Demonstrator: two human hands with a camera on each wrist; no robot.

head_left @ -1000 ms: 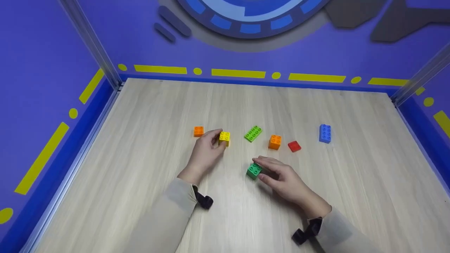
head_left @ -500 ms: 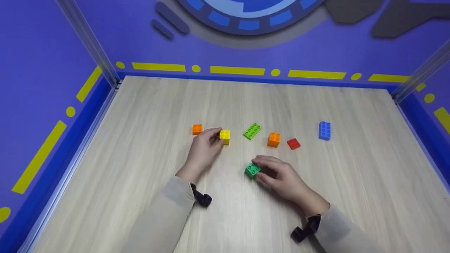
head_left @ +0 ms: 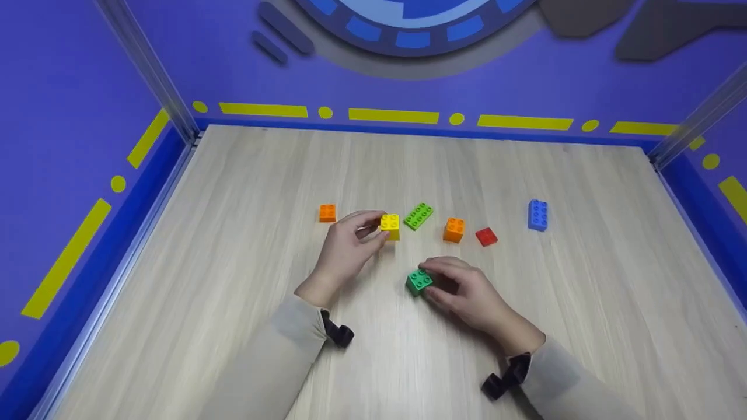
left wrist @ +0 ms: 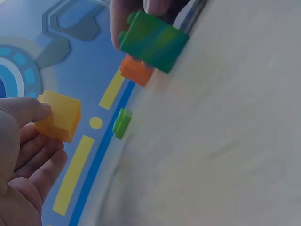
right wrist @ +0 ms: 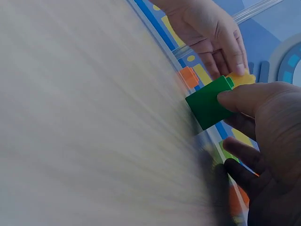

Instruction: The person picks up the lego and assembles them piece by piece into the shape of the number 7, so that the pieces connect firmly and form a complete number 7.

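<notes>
Between thumb and fingers, my left hand (head_left: 350, 245) pinches a yellow toy brick (head_left: 390, 227). In the left wrist view that yellow brick (left wrist: 60, 115) appears raised off the table, the thumb on its side. My right hand (head_left: 470, 291) pinches a green toy brick (head_left: 419, 282), studs up, nearer to me and to the right. The right wrist view has the thumb pressed on the side of the green brick (right wrist: 210, 102). A flat lime-green brick (head_left: 419, 216) lies just right of the yellow one. Left of my left hand sits an orange brick (head_left: 328, 213).
Another orange brick (head_left: 454, 230) and a flat red brick (head_left: 487, 237) lie beyond my right hand. Farther right lies a blue brick (head_left: 538, 215). The wooden table (head_left: 233, 192) is bounded by a purple-blue back wall (head_left: 397, 87) and side walls.
My left hand has carried the yellow brick to the right, toward the lime-green one. The right hand holds the green brick in nearly the same place.
</notes>
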